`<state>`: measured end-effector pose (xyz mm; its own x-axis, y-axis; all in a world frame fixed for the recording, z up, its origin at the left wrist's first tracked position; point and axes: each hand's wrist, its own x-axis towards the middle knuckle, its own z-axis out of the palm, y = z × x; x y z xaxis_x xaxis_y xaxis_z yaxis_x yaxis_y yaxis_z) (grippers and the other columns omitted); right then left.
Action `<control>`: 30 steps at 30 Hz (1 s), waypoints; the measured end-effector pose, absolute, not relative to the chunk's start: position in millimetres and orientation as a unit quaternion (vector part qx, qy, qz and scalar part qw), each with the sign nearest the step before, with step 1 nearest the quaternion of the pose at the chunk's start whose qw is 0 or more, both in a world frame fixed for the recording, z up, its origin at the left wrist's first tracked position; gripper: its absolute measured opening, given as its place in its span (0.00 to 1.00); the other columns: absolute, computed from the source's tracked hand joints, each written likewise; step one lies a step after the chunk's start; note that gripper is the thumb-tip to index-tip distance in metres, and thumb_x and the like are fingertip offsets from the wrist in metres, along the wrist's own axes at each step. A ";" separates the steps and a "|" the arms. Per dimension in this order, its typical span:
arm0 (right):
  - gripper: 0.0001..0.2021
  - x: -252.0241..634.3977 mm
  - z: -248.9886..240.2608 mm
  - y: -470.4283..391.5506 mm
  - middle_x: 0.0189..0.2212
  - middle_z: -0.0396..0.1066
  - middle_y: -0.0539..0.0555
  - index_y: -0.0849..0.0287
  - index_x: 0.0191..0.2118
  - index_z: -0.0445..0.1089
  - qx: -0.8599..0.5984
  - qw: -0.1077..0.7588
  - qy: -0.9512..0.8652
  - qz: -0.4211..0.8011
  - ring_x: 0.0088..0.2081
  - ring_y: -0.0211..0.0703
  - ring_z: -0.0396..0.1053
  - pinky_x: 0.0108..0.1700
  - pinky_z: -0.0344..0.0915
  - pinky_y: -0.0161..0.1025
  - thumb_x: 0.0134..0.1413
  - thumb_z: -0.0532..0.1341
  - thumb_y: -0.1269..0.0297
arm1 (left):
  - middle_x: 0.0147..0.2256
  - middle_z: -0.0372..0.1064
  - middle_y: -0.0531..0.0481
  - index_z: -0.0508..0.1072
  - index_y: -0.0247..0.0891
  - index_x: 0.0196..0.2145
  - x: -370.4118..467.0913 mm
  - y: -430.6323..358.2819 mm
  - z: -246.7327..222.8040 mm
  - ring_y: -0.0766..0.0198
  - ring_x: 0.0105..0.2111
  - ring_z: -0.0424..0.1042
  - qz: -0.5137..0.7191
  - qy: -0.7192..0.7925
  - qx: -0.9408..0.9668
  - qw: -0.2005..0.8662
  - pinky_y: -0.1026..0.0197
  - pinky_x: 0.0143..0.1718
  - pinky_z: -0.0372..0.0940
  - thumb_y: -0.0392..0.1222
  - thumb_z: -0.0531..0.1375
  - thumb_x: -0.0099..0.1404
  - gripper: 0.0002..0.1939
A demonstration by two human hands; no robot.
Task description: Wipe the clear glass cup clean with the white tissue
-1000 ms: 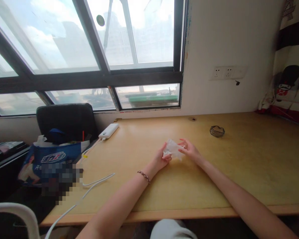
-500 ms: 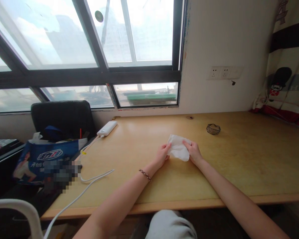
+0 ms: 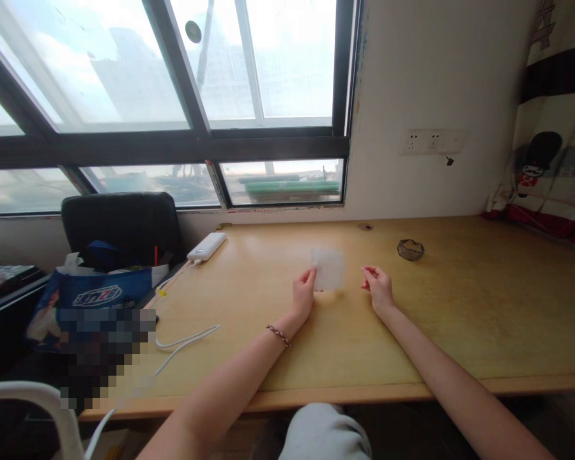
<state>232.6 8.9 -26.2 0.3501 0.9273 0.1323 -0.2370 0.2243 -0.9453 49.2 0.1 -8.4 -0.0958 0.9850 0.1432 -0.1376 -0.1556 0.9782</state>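
Note:
A white tissue [image 3: 330,271] is upheld above the wooden desk, its surface slightly blurred. My left hand [image 3: 304,294] pinches its left edge between thumb and fingers. To the right of the tissue, a small gap away, my right hand [image 3: 380,291] is closed with thumb and fingertips together, and no object shows in it. A braided bracelet [image 3: 278,335] sits on my left wrist.
The wooden desk [image 3: 460,319] spans the view. On it lie a dark wire ring-shaped object [image 3: 411,250] at right and a white power bank [image 3: 207,247] with a white cable [image 3: 186,342] at left. A blue bag [image 3: 96,294] rests on a black chair [image 3: 122,220].
My right hand has let go of the tissue and is now apart from it. My left hand has shifted slightly left and up with the tissue, which now looks squarer.

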 end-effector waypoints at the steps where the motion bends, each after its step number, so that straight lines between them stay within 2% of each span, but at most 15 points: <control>1: 0.14 231.0 -23.5 6.3 0.15 0.61 0.44 0.58 0.29 0.65 -0.440 0.669 -0.391 0.455 0.15 0.31 0.58 0.19 0.60 0.32 0.37 0.64 0.56 | 0.27 0.69 0.49 0.72 0.34 0.35 48.8 -0.3 -7.8 0.66 0.23 0.65 0.597 0.446 0.494 0.447 0.67 0.21 0.60 0.54 0.54 0.55 0.21; 4: 0.16 220.9 -11.6 -6.5 0.21 0.67 0.49 0.58 0.35 0.66 -0.357 0.580 -0.420 0.600 0.21 0.37 0.66 0.23 0.65 0.36 0.41 0.60 0.52 | 0.42 0.67 0.48 0.70 0.42 0.42 50.5 -6.4 -7.9 0.61 0.36 0.68 0.561 0.444 0.607 0.347 0.63 0.35 0.64 0.47 0.53 0.58 0.15; 7: 0.18 210.8 -4.4 -16.8 0.32 0.70 0.52 0.55 0.41 0.64 -0.290 0.527 -0.424 0.677 0.31 0.43 0.69 0.29 0.68 0.41 0.44 0.59 0.51 | 0.55 0.53 0.51 0.67 0.49 0.46 56.2 -14.9 -11.5 0.56 0.46 0.63 0.453 0.430 0.740 0.250 0.57 0.46 0.59 0.38 0.55 0.57 0.18; 10: 0.16 209.0 -8.7 -16.0 0.35 0.70 0.52 0.55 0.39 0.66 -0.292 0.542 -0.416 0.669 0.34 0.44 0.69 0.33 0.69 0.42 0.42 0.62 0.57 | 0.58 0.46 0.51 0.65 0.50 0.48 62.6 -19.1 -15.4 0.53 0.53 0.54 0.385 0.397 0.810 0.195 0.52 0.52 0.52 0.34 0.56 0.55 0.23; 13: 0.14 213.6 -16.4 -8.2 0.35 0.71 0.52 0.57 0.36 0.67 -0.311 0.578 -0.397 0.642 0.36 0.46 0.69 0.35 0.69 0.43 0.40 0.63 0.61 | 0.59 0.41 0.48 0.60 0.47 0.52 65.7 -17.6 -16.2 0.53 0.57 0.45 0.416 0.390 0.799 0.191 0.50 0.55 0.46 0.37 0.60 0.52 0.29; 15: 0.14 216.7 -18.0 -4.1 0.36 0.71 0.52 0.57 0.36 0.67 -0.313 0.599 -0.389 0.626 0.38 0.48 0.68 0.36 0.69 0.44 0.39 0.64 0.61 | 0.59 0.40 0.44 0.54 0.43 0.55 65.1 -13.9 -15.2 0.53 0.57 0.46 0.471 0.409 0.744 0.240 0.50 0.55 0.46 0.41 0.62 0.49 0.36; 16: 0.13 217.7 -17.3 -3.2 0.36 0.71 0.52 0.56 0.36 0.67 -0.310 0.606 -0.388 0.621 0.39 0.48 0.68 0.37 0.68 0.44 0.40 0.63 0.61 | 0.58 0.43 0.41 0.53 0.40 0.55 64.1 -11.6 -14.5 0.52 0.56 0.49 0.490 0.415 0.710 0.290 0.49 0.54 0.48 0.42 0.62 0.49 0.37; 19: 0.12 217.4 -11.8 -5.0 0.37 0.71 0.51 0.55 0.36 0.68 -0.297 0.604 -0.400 0.622 0.40 0.47 0.68 0.39 0.67 0.43 0.41 0.62 0.60 | 0.50 0.60 0.37 0.59 0.34 0.51 58.6 -4.6 -12.0 0.53 0.49 0.61 0.461 0.376 0.616 0.516 0.50 0.50 0.55 0.47 0.59 0.53 0.30; 22: 0.11 213.9 -6.3 -10.8 0.37 0.71 0.51 0.55 0.36 0.68 -0.291 0.595 -0.418 0.622 0.40 0.47 0.68 0.40 0.67 0.43 0.43 0.62 0.60 | 0.43 0.66 0.35 0.66 0.29 0.42 53.3 -2.3 -9.0 0.54 0.42 0.68 0.393 0.290 0.527 0.696 0.52 0.47 0.59 0.51 0.55 0.57 0.23; 25: 0.12 210.5 -2.8 -16.5 0.38 0.71 0.51 0.55 0.37 0.68 -0.284 0.581 -0.443 0.621 0.41 0.48 0.67 0.40 0.66 0.43 0.43 0.61 0.60 | 0.43 0.66 0.35 0.64 0.30 0.43 52.4 -6.1 -5.4 0.55 0.39 0.70 0.370 0.245 0.467 0.765 0.53 0.44 0.61 0.49 0.57 0.56 0.22; 30: 0.16 209.6 0.2 -20.3 0.38 0.71 0.52 0.56 0.38 0.69 -0.289 0.555 -0.473 0.620 0.41 0.49 0.67 0.41 0.65 0.43 0.38 0.63 0.60 | 0.40 0.68 0.40 0.64 0.33 0.45 56.1 -9.9 -3.3 0.59 0.34 0.71 0.382 0.251 0.432 0.777 0.58 0.39 0.65 0.41 0.59 0.55 0.20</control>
<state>209.6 -20.3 0.2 -0.2164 0.9619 0.1672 -0.4158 0.0641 -0.9072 56.1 -9.9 -3.3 0.5815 0.8114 -0.0593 -0.3772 0.3335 0.8640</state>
